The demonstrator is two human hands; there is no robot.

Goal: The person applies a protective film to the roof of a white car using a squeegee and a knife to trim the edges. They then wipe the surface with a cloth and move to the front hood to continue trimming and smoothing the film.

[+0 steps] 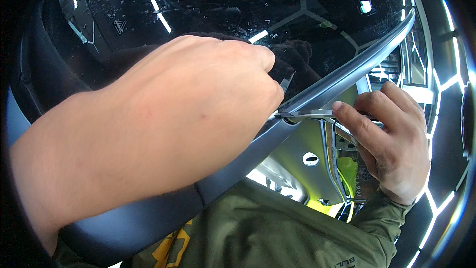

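My left hand [223,74] reaches in from the lower left, its fingers curled closed over the lower end of a slim blue-grey car pillar [352,67]. A narrow pale sliver [286,82] sticks out past its knuckles; what the fingers grip is hidden beneath the hand. On the right, my right hand [391,134] is closed around a thin, flat, grey metallic strip [312,113]. The strip's far end meets the pillar's base close to my left fingertips. Whether it is a tool or a piece of trim I cannot tell.
Dark glass [223,5] speckled with drops lies beyond my hands, reflecting bright hexagonal lights. The blue-grey body panel [148,223] runs under my left forearm. Below the pillar are a yellow-green door opening [292,154] and a white-ringed oval hole [311,159]. Lit hexagonal tubes [448,83] line the right side.
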